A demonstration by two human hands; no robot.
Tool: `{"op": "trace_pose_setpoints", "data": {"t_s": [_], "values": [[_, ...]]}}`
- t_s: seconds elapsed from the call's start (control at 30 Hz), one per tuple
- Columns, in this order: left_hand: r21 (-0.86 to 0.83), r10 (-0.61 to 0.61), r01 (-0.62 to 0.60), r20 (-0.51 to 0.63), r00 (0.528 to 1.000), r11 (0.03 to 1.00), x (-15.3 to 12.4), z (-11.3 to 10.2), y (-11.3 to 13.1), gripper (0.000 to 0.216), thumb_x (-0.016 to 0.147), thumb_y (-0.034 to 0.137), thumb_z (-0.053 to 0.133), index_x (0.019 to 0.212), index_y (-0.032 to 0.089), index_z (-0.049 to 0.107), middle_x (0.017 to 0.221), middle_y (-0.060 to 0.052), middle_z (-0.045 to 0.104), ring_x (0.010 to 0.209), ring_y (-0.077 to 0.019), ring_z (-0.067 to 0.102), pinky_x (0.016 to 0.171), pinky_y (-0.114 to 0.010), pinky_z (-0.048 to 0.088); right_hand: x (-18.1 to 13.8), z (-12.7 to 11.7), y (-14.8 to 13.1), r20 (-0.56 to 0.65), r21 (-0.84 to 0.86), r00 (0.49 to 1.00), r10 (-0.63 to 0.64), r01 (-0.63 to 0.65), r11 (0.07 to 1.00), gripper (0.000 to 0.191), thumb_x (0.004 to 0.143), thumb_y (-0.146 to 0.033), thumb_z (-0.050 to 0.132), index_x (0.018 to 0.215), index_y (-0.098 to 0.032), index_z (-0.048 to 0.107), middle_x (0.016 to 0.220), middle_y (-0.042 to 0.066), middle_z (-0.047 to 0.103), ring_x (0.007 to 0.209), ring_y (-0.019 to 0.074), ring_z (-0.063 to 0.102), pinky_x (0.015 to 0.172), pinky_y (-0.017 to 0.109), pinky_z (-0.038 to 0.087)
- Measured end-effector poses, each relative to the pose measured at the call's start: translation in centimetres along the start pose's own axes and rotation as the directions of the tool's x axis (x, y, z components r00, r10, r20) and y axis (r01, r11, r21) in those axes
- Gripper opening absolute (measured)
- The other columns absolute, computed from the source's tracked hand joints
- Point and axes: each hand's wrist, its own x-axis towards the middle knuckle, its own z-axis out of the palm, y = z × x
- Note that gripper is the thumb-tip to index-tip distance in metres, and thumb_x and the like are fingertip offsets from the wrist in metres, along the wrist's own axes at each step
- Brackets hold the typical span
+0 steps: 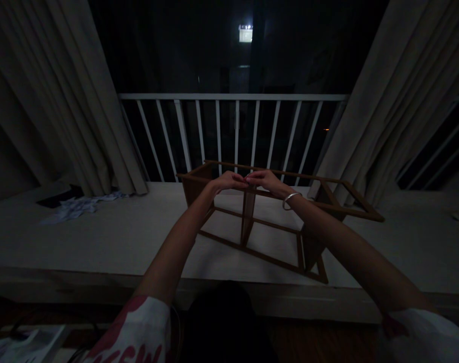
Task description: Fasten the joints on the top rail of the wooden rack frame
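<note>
A brown wooden shelf frame (247, 222) lies on its side on the white window ledge. My left hand (229, 180) and my right hand (265, 180) meet over its upper rail, near the middle shelf board. The fingers of both hands are pinched together, nearly touching each other. Whatever they hold is too small and dark to make out. A silver bangle (290, 200) circles my right wrist.
Behind the frame runs a white railing (235, 97) before a dark window. Curtains (112, 126) hang on both sides. Crumpled white paper (76, 207) lies on the ledge (138, 242) at left. A white object (44, 343) and cables are at lower left.
</note>
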Motion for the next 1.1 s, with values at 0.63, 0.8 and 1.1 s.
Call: {"op": "trace_pose_setpoints", "data": {"t_s": [0.63,0.8,1.1], "values": [[-0.027,0.027,-0.026,0.008,1.000,0.999,0.16,-0.03,-0.24,0.039,0.049,0.034,0.070,0.080,0.011,0.064,0.074,-0.002,0.062,0.068,-0.0099,0.053,0.068,-0.024,0.040,0.13,0.01,0.02,0.041,0.009,0.994,0.100,-0.100,0.995,0.034,0.057,-0.036,0.067,0.083,-0.015,0.066,0.078,0.003,0.062,0.068,0.0108,0.052,0.062,0.023,0.039],[0.029,0.008,-0.007,-0.012,1.000,1.000,0.13,-0.06,-0.18,0.039,0.049,0.035,0.069,0.080,0.011,0.065,0.073,-0.002,0.062,0.067,-0.0100,0.053,0.066,-0.023,0.039,0.21,-0.07,0.31,0.033,0.005,0.995,0.096,-0.096,0.995,0.033,0.057,-0.036,0.067,0.082,-0.014,0.066,0.077,0.004,0.062,0.068,0.0111,0.052,0.062,0.023,0.039],[-0.037,-0.007,0.007,0.011,1.000,0.999,-0.02,0.02,0.24,0.036,0.050,0.033,0.069,0.079,0.012,0.064,0.077,-0.003,0.062,0.070,-0.0106,0.054,0.067,-0.023,0.040,0.17,0.03,0.08,-0.008,-0.048,0.994,0.111,-0.111,0.993,0.032,0.055,-0.038,0.068,0.077,-0.014,0.066,0.072,0.004,0.062,0.065,0.0116,0.051,0.058,0.023,0.038]]}}
